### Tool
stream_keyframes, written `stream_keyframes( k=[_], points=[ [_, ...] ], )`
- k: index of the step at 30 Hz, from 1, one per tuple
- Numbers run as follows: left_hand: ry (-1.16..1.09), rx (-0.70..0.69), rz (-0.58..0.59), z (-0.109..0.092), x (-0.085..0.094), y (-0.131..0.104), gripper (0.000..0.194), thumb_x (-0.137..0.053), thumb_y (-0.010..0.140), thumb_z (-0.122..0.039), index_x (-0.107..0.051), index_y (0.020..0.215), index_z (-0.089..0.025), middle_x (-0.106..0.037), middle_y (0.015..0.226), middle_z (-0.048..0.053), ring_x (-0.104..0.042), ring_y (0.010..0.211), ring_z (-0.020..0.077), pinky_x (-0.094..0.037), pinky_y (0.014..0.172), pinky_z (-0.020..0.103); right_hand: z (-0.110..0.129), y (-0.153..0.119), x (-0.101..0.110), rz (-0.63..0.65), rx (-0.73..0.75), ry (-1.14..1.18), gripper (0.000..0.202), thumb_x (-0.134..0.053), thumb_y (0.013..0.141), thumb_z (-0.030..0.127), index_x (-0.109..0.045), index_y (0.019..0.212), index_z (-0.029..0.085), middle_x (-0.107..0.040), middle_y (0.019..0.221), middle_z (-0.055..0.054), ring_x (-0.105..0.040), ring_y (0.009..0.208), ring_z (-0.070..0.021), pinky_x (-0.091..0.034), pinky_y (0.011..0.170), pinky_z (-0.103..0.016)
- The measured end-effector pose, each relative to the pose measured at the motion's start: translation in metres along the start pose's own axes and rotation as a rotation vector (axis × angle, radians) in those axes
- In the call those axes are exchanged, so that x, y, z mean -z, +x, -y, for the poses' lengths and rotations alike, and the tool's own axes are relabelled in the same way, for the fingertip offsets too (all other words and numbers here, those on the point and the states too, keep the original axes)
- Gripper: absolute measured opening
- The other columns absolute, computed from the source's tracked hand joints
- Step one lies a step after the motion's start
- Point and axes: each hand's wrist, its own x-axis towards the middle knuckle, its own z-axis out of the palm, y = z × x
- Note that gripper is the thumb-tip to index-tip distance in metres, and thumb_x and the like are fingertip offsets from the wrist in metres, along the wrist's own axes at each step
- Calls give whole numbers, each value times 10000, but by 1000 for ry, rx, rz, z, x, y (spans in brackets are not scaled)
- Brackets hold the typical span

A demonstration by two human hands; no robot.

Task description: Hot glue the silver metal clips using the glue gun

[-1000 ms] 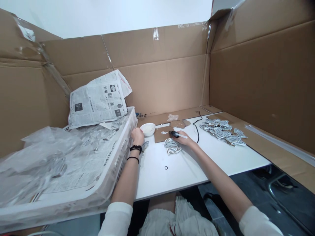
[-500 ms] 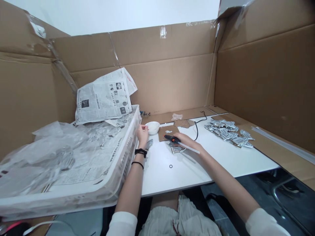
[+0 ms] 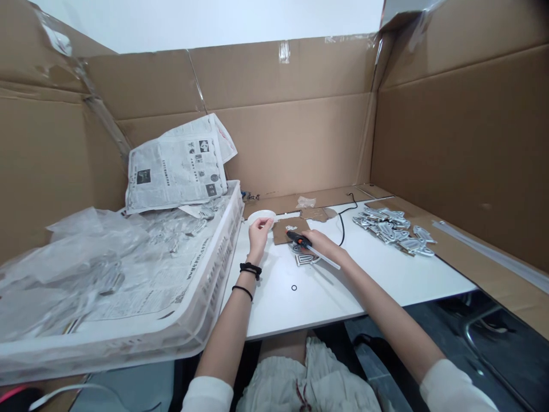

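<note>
My right hand (image 3: 321,242) grips a black and orange glue gun (image 3: 298,239), a pale glue stick (image 3: 326,259) jutting from its back end. The gun hovers above the near edge of a small cardboard square (image 3: 283,232), which bears a cluster of small white bits (image 3: 291,228). Beneath the gun lie a few silvery outlined pieces (image 3: 305,259). My left hand (image 3: 259,239), fingers pinched together, is in front of a white bowl (image 3: 262,215) and partly covers it. Whatever is in that pinch is too small to make out.
At left stands a white plastic basket (image 3: 210,289) lined with newspaper, holding plastic film and silvery pieces. A pile of similar pieces (image 3: 388,228) lies at right. A black cord (image 3: 343,229) crosses the table's back; a small black ring (image 3: 294,288) lies in front. Cardboard walls (image 3: 295,140) surround the table.
My left hand has moved right, from the bowl's left side to its front. My right hand keeps hold of the glue gun in nearly the same place. The view has shifted slightly.
</note>
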Motion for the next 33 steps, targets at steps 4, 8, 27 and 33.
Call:
stream_keyframes(
  k=[4, 8, 27, 33],
  points=[
    [131, 108, 19, 5, 2, 1, 167, -472, 792, -284, -554, 743, -147, -603, 797, 41, -544, 784, 145, -406, 713, 248, -3, 2, -3, -24, -60, 27, 184, -660, 711, 228, -618, 872, 148, -673, 889, -102, -605, 789, -227, -336, 631, -246],
    [110, 266, 306, -6, -2, -7, 94, -455, 765, -199, -521, 719, -150, -566, 730, 20, -511, 660, 114, -357, 564, 214, -12, 6, -9, -105, -110, 126, 209, -667, 729, 267, -614, 887, 141, -673, 881, -91, -606, 781, -210, -358, 653, -238],
    [-295, 222, 332, -4, -31, -20, 168, -670, 742, -236, -547, 773, -126, -591, 718, 12, -547, 617, 86, -477, 661, 239, -13, 10, -2, -288, -204, 526, 242, -588, 670, 387, -499, 728, 169, -568, 718, -26, -512, 663, -161, -410, 628, -270],
    [-343, 167, 256, -6, -35, -24, 170, -656, 760, -219, -575, 871, -120, -612, 915, 57, -566, 759, 102, -458, 694, 219, -2, 8, 2, -226, -319, 841, 295, -663, 631, 378, -506, 770, 169, -544, 610, 5, -520, 541, -149, -423, 524, -274]
  ],
)
